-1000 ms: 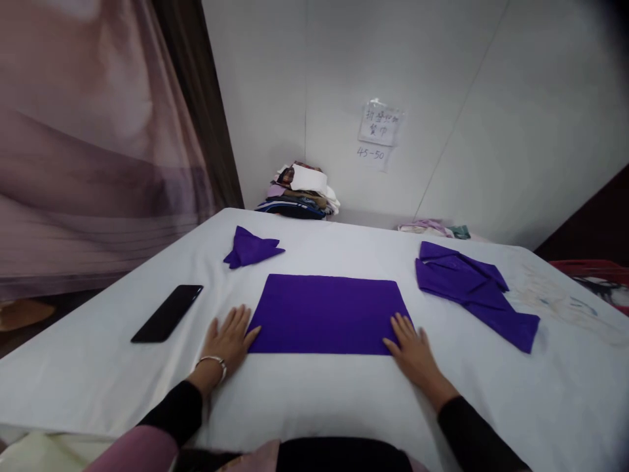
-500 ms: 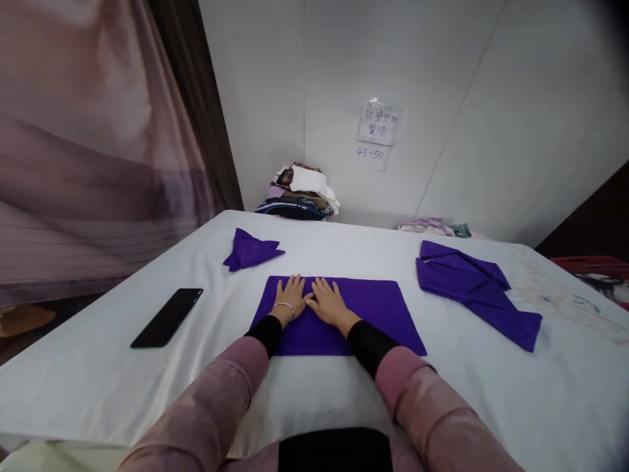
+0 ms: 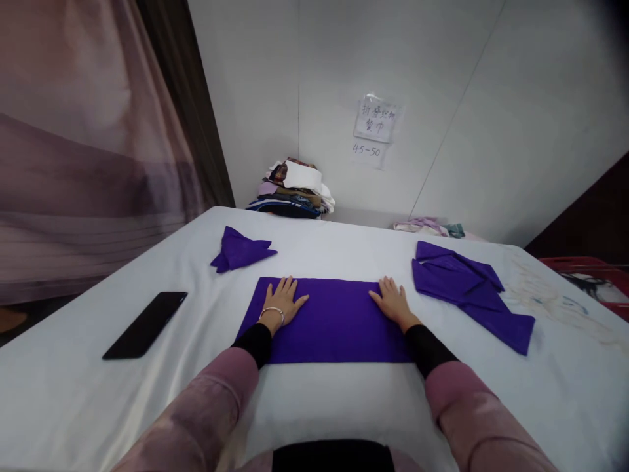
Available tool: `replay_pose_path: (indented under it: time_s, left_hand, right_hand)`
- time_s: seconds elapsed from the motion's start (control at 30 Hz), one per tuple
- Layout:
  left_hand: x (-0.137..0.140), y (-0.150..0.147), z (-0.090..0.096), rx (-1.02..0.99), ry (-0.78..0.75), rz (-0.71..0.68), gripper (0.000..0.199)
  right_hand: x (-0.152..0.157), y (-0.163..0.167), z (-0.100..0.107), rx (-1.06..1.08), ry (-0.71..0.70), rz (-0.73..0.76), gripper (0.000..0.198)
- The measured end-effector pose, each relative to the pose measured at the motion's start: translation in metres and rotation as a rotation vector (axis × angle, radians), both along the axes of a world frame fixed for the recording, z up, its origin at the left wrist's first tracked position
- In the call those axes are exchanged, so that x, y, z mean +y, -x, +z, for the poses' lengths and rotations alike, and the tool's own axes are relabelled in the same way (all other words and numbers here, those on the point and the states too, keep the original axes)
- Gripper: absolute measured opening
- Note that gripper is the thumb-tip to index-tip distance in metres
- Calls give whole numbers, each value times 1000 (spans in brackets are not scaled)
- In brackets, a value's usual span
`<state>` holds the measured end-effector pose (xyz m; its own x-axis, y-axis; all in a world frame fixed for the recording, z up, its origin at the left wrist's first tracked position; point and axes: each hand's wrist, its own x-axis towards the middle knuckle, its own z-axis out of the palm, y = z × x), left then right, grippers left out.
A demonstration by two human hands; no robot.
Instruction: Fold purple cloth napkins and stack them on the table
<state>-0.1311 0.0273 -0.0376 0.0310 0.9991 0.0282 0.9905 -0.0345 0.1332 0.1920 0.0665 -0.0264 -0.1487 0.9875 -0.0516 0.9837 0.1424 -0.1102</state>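
From the head view, there's one smooth rectangular purple cloth (image 3: 337,328) lying flat on the white-fabric-covered table (image 3: 339,403), right under the fingers (image 3: 288,287). The bare left hand (image 3: 278,307) rests on its left part, fingertips at the far edge, and the bare right hand (image 3: 394,305) is by the far right corner. Both hands are flat, fingers splayed and loose, not gripping. I count two more purple cloths: a small pointy folded one (image 3: 240,252) far left, and a bigger creased one (image 3: 466,285) on the right. Also one slab-shaped black phone (image 3: 146,326), left.
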Motion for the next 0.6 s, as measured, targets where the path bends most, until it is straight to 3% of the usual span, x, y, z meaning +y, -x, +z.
replay_pose_path:
  time_s: [0.13,0.2,0.27,0.43,0.5,0.6]
  left_hand:
    - [-2,0,1,-38,-4,6,72]
    - [-4,0,2,-69,-3,5,71]
    - [-6,0,3,-125,-4,5,71]
    - [-7,-2,6,-240,-54,63,70]
    - [-8,0,9,-266,-90,120,66]
    - [-20,12,14,-289,-141,213,60]
  right_hand:
    - [-44,61,-2,98,-63,434,71]
    - [-58,70,-6,113,-39,521,69]
    - [-61,54,-12,85,-27,439,66]
    - [-46,-30,-28,-28,-94,99,59]
    - [-54,-47,-30,-61,-126,66,57]
    - [-85,-44,-29,-3,-213,152,59]
